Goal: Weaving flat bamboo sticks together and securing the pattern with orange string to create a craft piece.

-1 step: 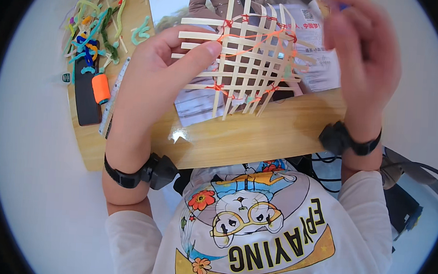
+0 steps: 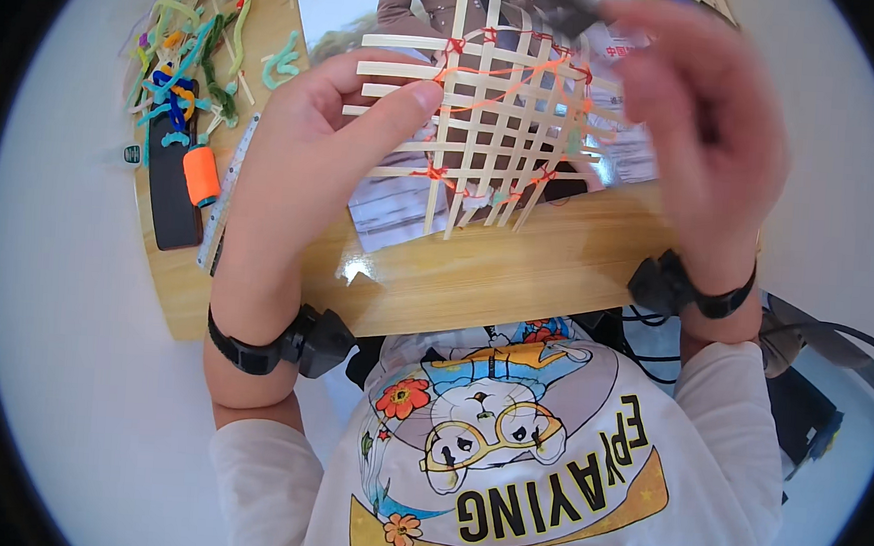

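Observation:
My left hand (image 2: 336,122) grips a lattice of pale woven strips (image 2: 485,141) by its left edge, the thumb pressed on top. Red thread is knotted at several crossings along the lattice's edges. A loose orange thread (image 2: 498,100) runs across its upper part. Right of the lattice, my right hand (image 2: 710,140) is smeared by motion, its fingers bent. Beyond the lattice's top right, a blurred dark object (image 2: 565,8) appears at the fingertips; its kind is not clear.
Under the lattice lies a printed magazine page (image 2: 391,210) on the wooden table (image 2: 517,268). To the left are colourful fuzzy stems (image 2: 211,44), a dark flat case (image 2: 172,182), an orange thread spool (image 2: 201,176) and a ruler (image 2: 228,195). Cables (image 2: 804,326) hang at right.
My right hand has moved left and slightly nearer, and the dark object has shifted with it over the page. My left hand and the lattice stay in place.

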Available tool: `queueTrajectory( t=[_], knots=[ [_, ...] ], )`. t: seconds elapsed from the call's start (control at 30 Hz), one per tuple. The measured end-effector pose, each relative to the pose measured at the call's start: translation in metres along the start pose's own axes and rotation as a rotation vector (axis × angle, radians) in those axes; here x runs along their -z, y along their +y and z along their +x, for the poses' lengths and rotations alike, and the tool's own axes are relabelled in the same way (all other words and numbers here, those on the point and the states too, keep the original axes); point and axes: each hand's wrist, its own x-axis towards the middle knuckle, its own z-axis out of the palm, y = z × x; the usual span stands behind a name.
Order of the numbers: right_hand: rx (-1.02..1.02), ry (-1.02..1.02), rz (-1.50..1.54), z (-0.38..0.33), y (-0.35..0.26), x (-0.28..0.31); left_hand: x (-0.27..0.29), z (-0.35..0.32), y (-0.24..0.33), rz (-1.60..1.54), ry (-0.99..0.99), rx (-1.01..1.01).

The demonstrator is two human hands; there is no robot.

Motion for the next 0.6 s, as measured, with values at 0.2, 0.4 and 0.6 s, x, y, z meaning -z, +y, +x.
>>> queueTrajectory(
  t=[0.2, 0.4, 0.6],
  knots=[
    [0.288, -0.100, -0.173, -0.0092, 0.0047, -0.0125, -0.0007, -0.0001, 0.0002, 0.021, 0.001, -0.022],
    [0.360, -0.086, -0.188, -0.0068, 0.0043, -0.0126, -0.0006, 0.0000, 0.0012, 0.044, -0.013, -0.014],
    [0.350, -0.103, -0.187, -0.0088, 0.0069, -0.0140, -0.0015, -0.0002, 0.0004, 0.031, 0.004, -0.031]
  ],
)
